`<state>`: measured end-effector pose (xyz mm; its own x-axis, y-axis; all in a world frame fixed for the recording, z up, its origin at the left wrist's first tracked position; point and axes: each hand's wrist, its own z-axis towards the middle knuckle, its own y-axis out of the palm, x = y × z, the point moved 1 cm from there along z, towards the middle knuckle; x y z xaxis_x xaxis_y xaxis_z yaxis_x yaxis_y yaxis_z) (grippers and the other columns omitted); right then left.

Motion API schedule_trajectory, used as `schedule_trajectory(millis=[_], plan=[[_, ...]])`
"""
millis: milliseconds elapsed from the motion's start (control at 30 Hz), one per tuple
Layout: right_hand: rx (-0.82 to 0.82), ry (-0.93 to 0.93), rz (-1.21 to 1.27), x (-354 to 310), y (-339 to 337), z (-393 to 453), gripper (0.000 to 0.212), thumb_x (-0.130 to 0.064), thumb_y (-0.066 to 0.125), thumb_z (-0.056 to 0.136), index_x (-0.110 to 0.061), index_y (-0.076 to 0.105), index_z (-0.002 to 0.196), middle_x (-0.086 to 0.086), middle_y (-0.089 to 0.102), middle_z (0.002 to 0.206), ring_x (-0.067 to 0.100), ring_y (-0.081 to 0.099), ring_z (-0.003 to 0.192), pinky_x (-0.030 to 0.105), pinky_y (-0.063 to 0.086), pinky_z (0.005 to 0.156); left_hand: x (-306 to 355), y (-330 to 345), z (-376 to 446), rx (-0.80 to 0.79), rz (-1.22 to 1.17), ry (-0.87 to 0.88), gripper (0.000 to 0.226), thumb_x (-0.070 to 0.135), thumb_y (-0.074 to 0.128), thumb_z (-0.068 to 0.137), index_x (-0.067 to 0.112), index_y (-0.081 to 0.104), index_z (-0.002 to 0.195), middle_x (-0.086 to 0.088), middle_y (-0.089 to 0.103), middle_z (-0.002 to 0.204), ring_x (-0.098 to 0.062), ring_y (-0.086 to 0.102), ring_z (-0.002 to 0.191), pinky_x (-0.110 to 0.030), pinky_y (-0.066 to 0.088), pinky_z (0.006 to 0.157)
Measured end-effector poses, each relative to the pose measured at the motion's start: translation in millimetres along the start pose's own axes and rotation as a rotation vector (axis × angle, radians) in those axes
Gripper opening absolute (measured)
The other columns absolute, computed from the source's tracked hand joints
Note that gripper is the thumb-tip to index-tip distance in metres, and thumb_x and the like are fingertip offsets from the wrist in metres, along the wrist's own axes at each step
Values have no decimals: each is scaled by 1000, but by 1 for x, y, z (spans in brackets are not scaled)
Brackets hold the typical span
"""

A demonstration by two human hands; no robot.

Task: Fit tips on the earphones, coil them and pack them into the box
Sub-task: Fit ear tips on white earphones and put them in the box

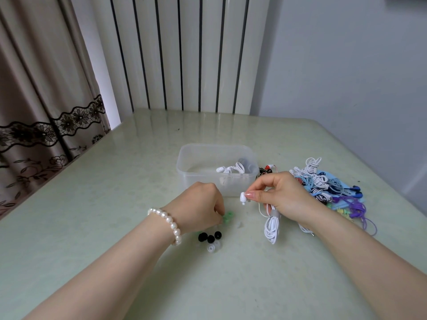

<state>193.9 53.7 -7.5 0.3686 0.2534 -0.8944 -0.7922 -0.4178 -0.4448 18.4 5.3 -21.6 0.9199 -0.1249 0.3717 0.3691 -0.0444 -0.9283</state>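
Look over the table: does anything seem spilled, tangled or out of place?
Loose ear tips, black, clear and green, lie scattered by the left hand. The unpacked earphones right of the box sit in a tangled heap. Nothing looks damaged.

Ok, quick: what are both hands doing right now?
Left hand: fingers curled down on a green ear tip on the table.
Right hand: pinching a white earbud, coiled white cable hanging below.

A pale green glossy table (92, 204) is seen, its far edge set against a white ribbed radiator (180, 54). A beige curtain (34, 88) trimmed with dark floral lace (57, 125) hangs at left. A plain grey-white wall (346, 65) is noted at right.
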Motion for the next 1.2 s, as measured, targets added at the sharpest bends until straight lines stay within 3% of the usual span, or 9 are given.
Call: schedule_trajectory(millis=[100,233,400,567,667,833,1067,1200], plan=[[4,-2,2,0,0,0,11,-6,70,77,-12,68,68,-7,58,57,7,45,37,14,34,41,2,0,-1,0,21,52,22,12,62,79,19,73,97,6,70,94,-6,52,79,-14,39,69],[2,-2,9,0,0,1,13,-6,70,77,-14,68,67,-11,60,53,7,45,37,14,35,42,6,1,-3,-19,48,92,31,8,56,81,21,71,105,5,70,99,-10,59,91,-17,44,76],[1,-10,10,0,1,1,16,-6,70,77,-17,69,65,-8,61,57,9,45,39,16,38,44,6,-2,-5,-64,61,112,36,9,58,80,25,67,110,6,69,94,-6,52,78,-21,47,76],[4,-11,21,1,1,1,14,-5,70,77,-15,69,66,-4,61,59,7,44,38,16,38,43,1,-5,-3,-43,23,80,40,1,57,79,21,64,114,6,70,91,-3,51,74,-10,40,66],[13,-9,26,1,2,1,13,-5,70,77,-13,68,67,-4,59,57,7,43,37,15,37,42,0,-9,-3,-18,-15,87,38,-1,56,80,18,65,112,4,71,89,-3,51,70,-1,34,57],[21,-1,58,1,1,2,10,-5,69,78,-11,68,70,5,63,68,8,44,37,16,37,41,-1,-16,-2,78,-47,75,30,1,57,80,16,68,104,4,70,87,-5,53,70,-7,39,64],[24,12,60,3,2,1,11,-4,68,78,-12,68,69,8,64,70,10,45,37,15,36,40,-11,-12,-2,-59,-56,-16,12,13,70,76,18,74,87,7,64,77,3,51,59,0,35,50],[21,15,53,3,2,2,10,-5,68,78,-11,68,70,8,64,71,11,45,38,16,37,41,-11,-11,-2,-82,-51,-9,10,13,69,77,16,75,85,4,69,82,4,50,56,0,34,49]])
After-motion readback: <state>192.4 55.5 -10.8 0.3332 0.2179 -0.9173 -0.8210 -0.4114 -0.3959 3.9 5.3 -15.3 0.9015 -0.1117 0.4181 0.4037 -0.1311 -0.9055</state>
